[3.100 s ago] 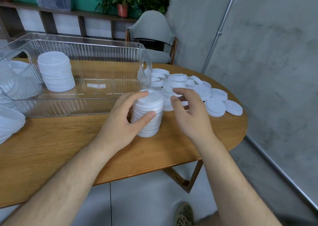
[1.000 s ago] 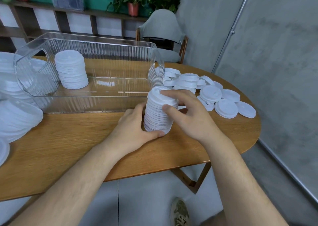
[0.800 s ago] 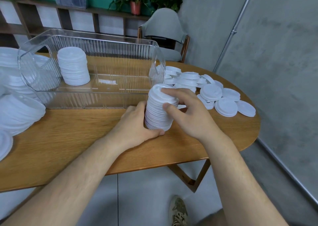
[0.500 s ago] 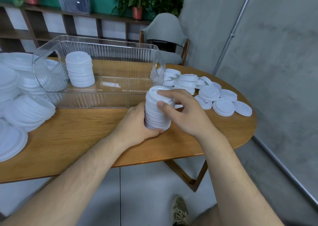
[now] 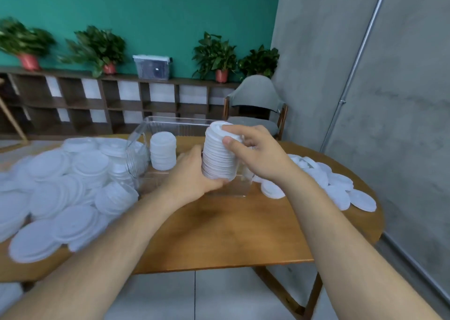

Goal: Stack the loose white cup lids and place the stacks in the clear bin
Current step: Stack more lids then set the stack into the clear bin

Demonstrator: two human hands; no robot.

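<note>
Lid stack (image 5: pixel 220 154): tall column of small white lids, held in both hands, slightly tilted, bottom off the table (image 5: pixel 219 234). It sits at the near right corner of the clear bin (image 5: pixel 175 119). Can't tell whether it's over the rim or just in front of the near wall.

Left hand (image 5: pixel 192 176): cupped at the base of the stack, fingers curled under and round the lowest lids, palm against the left side.

Right hand (image 5: pixel 258 154): clamps the top, thumb (image 5: pixel 229 140) pressed on the upper side, the other fingers wrapped over the top lid. Both hands grip the same stack.

Bin: ribbed clear plastic, on the table beyond the hands. One shorter stack in the bin (image 5: pixel 163 153) stands upright near its left end.

Loose small lids (image 5: pixel 338 188): scattered flat and overlapping on the right end of the table, just past the right wrist.

Bigger lids (image 5: pixel 60 185): large blurred heap over the left part of the table, touching the bin's left wall.

Background: grey chair (image 5: pixel 255 100) behind the table, dark wooden shelf unit (image 5: pixel 97 100) along the teal wall, potted plants (image 5: pixel 214 54) and a grey storage box (image 5: pixel 152 66) on top of it, metal pipe (image 5: pixel 353 69) running up the concrete wall at right.
</note>
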